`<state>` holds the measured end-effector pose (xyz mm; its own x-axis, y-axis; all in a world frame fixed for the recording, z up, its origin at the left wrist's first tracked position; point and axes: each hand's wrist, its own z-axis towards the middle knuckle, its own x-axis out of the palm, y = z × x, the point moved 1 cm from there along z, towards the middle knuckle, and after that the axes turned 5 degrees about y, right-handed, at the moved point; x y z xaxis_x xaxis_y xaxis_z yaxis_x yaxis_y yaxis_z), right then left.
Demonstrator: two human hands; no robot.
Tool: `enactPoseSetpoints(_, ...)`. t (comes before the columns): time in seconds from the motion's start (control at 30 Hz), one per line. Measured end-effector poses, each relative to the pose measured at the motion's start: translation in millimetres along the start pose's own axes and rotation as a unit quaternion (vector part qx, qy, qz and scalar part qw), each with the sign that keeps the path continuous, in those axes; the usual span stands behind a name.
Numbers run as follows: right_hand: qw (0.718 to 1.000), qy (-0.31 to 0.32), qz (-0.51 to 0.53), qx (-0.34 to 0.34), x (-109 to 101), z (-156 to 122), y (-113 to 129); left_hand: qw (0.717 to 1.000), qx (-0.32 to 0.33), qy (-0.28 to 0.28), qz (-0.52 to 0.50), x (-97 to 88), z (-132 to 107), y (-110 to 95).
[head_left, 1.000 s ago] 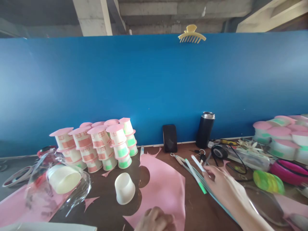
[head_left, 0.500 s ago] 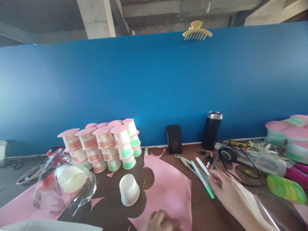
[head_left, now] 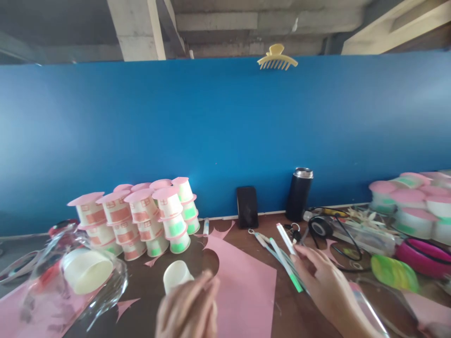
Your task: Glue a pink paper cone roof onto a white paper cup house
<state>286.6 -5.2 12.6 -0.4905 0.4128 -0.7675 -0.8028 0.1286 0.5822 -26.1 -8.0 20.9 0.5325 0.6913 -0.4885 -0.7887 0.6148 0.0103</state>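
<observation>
My right hand (head_left: 322,277) pinches one end of a white marker with a red tip (head_left: 285,238), which points up and away from me. Just beside it, a green-ended marker (head_left: 287,265) lies on the table. Toward the front, my left hand (head_left: 188,307) is somewhat blurred, its fingers stretched forward and nothing visible in them. Partly hidden behind that hand is a plain white paper cup (head_left: 175,276); whether they touch I cannot tell. A sheet of pink paper (head_left: 243,286) with curved cutouts lies between my hands.
Stacked decorated cups with pink discs (head_left: 143,209) stand left, behind a clear plastic bag (head_left: 116,281) holding a cup (head_left: 86,272). A phone (head_left: 247,206) and black bottle (head_left: 299,193) stand against the blue partition (head_left: 211,126). A cable (head_left: 352,234) and more cups (head_left: 416,211) are right.
My left hand has left the pink paper and moved left to the white cup. My right hand has raised the white marker slightly. The view has turned a little to the right.
</observation>
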Motion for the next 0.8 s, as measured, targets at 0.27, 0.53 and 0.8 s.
enactPoseSetpoints(0.27,0.991,0.02,0.118,-0.054,8.3,-13.5,27.1,0.967,-0.231,0.085,0.072,23.1,-11.5,40.8)
enactPoseSetpoints(0.53,0.982,0.021,0.177,-0.062,12.9,-17.6,29.7,0.96,-0.267,0.083,0.001,19.4,-7.4,44.3)
enactPoseSetpoints(0.8,0.947,0.112,0.301,-0.029,9.5,-32.7,59.7,0.985,-0.085,0.095,-0.112,31.1,-24.8,-7.1)
